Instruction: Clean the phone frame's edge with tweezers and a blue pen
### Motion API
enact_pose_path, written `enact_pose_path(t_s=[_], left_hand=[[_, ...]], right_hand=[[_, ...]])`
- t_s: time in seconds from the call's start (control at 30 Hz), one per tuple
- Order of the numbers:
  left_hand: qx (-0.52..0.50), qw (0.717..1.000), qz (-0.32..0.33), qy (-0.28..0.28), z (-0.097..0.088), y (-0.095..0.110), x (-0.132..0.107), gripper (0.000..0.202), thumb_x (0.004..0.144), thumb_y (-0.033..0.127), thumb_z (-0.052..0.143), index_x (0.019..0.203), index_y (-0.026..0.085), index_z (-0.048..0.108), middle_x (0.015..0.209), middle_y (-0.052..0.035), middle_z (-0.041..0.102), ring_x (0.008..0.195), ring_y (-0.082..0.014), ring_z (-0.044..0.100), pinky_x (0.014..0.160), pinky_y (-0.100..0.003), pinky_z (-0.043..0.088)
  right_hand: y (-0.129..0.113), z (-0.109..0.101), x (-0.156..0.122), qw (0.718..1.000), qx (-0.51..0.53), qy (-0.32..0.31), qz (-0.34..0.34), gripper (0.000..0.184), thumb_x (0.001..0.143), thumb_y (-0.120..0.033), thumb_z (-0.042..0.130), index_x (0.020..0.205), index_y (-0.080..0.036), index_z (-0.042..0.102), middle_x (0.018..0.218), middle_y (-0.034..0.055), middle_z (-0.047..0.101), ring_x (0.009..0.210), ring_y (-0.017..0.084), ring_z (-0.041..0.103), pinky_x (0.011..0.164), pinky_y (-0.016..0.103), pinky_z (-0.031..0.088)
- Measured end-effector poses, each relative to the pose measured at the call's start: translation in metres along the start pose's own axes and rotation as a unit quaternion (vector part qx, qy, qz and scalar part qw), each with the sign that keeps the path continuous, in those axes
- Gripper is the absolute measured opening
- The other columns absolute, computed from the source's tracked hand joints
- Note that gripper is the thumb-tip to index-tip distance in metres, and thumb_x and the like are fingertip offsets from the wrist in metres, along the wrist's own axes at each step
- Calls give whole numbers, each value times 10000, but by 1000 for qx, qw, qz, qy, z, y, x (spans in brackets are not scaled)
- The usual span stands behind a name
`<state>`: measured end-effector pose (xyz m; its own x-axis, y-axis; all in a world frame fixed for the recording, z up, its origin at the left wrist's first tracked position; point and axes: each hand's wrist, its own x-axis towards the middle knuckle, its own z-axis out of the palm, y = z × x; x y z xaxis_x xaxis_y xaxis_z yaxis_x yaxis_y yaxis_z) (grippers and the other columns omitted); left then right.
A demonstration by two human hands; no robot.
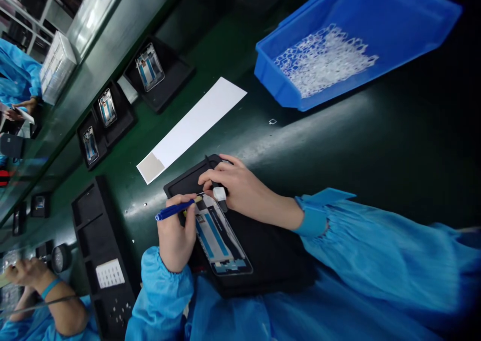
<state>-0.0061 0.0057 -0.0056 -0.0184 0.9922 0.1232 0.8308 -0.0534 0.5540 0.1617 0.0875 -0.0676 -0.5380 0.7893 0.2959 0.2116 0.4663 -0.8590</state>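
Note:
A phone frame (219,236) with blue strips lies tilted on a black tray (270,251) in front of me. My left hand (176,238) is closed around a blue pen-like tool (173,211), whose pale yellowish tip is at the frame's upper end. Over that same end, my right hand (240,188) pinches a slim black tool (222,205), perhaps tweezers, with a white piece (219,194) around or against it. The fingertips of the right hand partly cover the frame's top corner, so the exact contact is hidden.
A blue bin (406,28) holds many small white rings (323,60). A white paper strip (199,123) lies beyond the tray. More phone frames (150,66) sit in black trays at left. A compartmented black tray (88,236) stands near a co-worker's hand (28,273).

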Motion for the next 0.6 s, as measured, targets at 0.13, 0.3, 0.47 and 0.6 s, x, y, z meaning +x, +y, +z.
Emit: enact_pose_path(t_s=[0.13, 0.3, 0.47, 0.6], left_hand=[[10, 1000, 13, -2, 0, 3, 2, 137, 927, 163, 532, 1054, 213, 519, 1015, -59, 694, 971, -182, 695, 793, -301, 580], [36, 998, 45, -1, 0, 8, 6, 145, 924, 149, 533, 1056, 208, 521, 990, -58, 699, 942, -174, 702, 789, -289, 585], [58, 995, 83, -7, -2, 12, 9, 139, 926, 136, 525, 1049, 200, 531, 974, -64, 696, 939, -180, 699, 807, -303, 580], [77, 993, 82, -22, -4, 14, 12, 142, 926, 136, 528, 1054, 197, 526, 966, -61, 696, 931, -173, 694, 799, -280, 569]], right_hand=[[1, 2, -1, 1000, 2, 9, -1, 231, 823, -87, 441, 982, -226, 534, 773, 1, 618, 789, 195, 577, 1119, 577, 221], [2, 3, -1, 1000, 1, 9, 3, 215, 834, -95, 454, 978, -233, 536, 784, -4, 619, 783, 189, 573, 1123, 571, 219], [2, 4, -1, 1000, 2, 23, -7, 192, 853, -104, 457, 978, -225, 538, 758, -8, 604, 769, 181, 564, 1110, 568, 238], [2, 4, -2, 1000, 2, 19, -6, 197, 855, -102, 459, 984, -225, 543, 763, -7, 602, 772, 181, 563, 1115, 562, 235]])
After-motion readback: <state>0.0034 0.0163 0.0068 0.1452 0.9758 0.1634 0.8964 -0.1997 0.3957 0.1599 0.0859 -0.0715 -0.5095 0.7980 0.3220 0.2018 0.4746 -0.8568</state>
